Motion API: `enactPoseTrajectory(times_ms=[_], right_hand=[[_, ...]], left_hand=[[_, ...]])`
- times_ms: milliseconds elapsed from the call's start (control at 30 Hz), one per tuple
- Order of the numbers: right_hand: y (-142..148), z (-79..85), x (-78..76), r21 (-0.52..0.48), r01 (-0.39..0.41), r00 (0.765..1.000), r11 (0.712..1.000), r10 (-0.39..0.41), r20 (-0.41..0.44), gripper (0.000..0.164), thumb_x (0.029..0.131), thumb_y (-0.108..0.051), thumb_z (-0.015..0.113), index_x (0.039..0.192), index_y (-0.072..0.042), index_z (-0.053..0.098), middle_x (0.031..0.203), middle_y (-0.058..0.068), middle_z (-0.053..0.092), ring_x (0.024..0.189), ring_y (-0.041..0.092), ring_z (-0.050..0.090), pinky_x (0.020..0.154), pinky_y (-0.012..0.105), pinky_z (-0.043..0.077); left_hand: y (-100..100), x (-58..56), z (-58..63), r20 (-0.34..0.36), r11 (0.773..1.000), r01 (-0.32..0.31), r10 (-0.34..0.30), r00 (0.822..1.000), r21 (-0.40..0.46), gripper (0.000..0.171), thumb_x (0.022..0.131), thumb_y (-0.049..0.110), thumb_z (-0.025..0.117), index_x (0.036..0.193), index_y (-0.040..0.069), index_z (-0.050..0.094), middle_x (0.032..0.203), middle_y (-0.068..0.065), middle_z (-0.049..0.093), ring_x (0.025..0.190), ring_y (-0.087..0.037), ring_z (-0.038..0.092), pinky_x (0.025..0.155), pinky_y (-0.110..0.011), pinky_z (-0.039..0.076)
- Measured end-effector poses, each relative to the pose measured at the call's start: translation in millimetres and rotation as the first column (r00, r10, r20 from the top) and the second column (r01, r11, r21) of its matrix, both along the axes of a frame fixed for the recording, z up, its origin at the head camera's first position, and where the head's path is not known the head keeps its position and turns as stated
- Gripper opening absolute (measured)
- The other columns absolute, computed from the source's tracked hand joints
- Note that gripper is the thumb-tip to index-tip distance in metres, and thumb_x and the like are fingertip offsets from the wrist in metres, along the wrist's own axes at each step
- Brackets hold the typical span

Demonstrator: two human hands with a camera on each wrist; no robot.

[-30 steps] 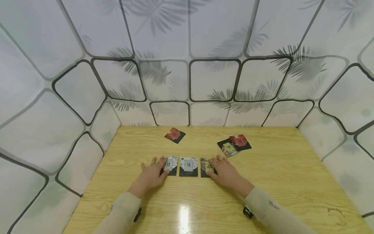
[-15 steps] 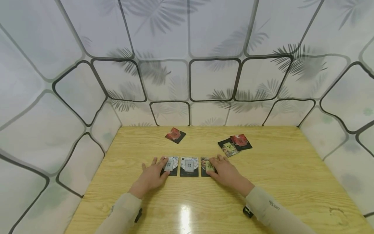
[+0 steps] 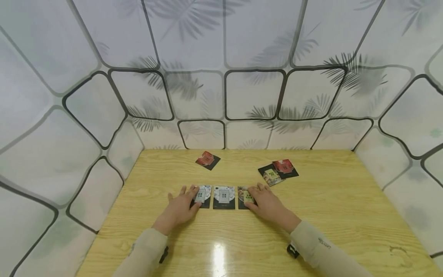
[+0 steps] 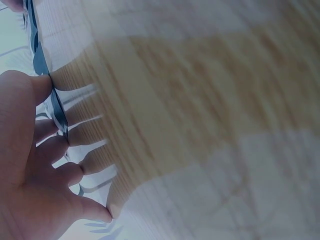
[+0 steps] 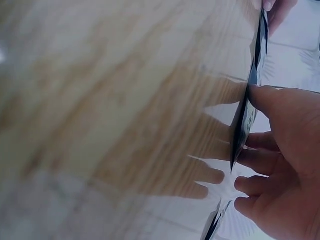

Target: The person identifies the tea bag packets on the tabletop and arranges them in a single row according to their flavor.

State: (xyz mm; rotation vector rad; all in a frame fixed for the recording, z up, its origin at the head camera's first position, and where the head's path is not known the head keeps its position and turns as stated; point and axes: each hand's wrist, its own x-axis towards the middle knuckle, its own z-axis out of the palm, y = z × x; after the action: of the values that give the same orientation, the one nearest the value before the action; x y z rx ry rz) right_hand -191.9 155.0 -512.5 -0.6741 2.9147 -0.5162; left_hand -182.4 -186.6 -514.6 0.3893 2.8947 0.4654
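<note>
Black-and-white left packet (image 3: 205, 197), matching middle packet (image 3: 223, 197), yellow-label packet (image 3: 243, 197): flat row, well in from desk's far edge. Left hand (image 3: 178, 209) spread, fingertips and thumb resting on left packet; right hand (image 3: 266, 204) same on yellow-label packet. Neither gripping. Label characters and right sleeve (image 3: 320, 246) script too small to read. Red packet (image 3: 207, 159) near far edge; two overlapping packets (image 3: 284, 166) toward far-right corner. Wood-grain desk (image 3: 328, 200), white leaf-print walls (image 3: 254, 94).
</note>
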Motion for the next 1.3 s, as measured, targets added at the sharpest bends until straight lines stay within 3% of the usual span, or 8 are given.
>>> enactPoseTrajectory(times_ms=[733, 1300], right_hand=[[0.6, 1.9, -1.1, 0.03, -0.051, 0.999, 0.998, 0.052, -0.011, 0.062, 0.107, -0.04, 0.061, 0.153, 0.0, 0.052, 0.157, 0.026, 0.052, 0.154, 0.05, 0.034, 0.127, 0.065, 0.024], [0.7, 0.5, -4.5, 0.017, -0.014, 0.998, 1.0, 0.015, -0.059, 0.059, 0.104, -0.039, 0.066, 0.148, -0.001, 0.058, 0.153, 0.024, 0.057, 0.152, 0.049, 0.039, 0.126, 0.065, 0.027]], left_hand=[[-0.3, 0.8, -0.2, -0.006, 1.0, 0.002, -0.002, 1.0, -0.002, 0.065, 0.109, 0.041, 0.056, 0.164, 0.012, 0.039, 0.17, -0.015, 0.037, 0.159, -0.046, 0.027, 0.111, -0.09, 0.015], [-0.6, -0.2, 0.5, -0.015, 1.0, -0.001, 0.001, 1.0, -0.005, 0.065, 0.109, 0.041, 0.055, 0.164, 0.012, 0.038, 0.17, -0.015, 0.037, 0.159, -0.046, 0.028, 0.111, -0.09, 0.015]])
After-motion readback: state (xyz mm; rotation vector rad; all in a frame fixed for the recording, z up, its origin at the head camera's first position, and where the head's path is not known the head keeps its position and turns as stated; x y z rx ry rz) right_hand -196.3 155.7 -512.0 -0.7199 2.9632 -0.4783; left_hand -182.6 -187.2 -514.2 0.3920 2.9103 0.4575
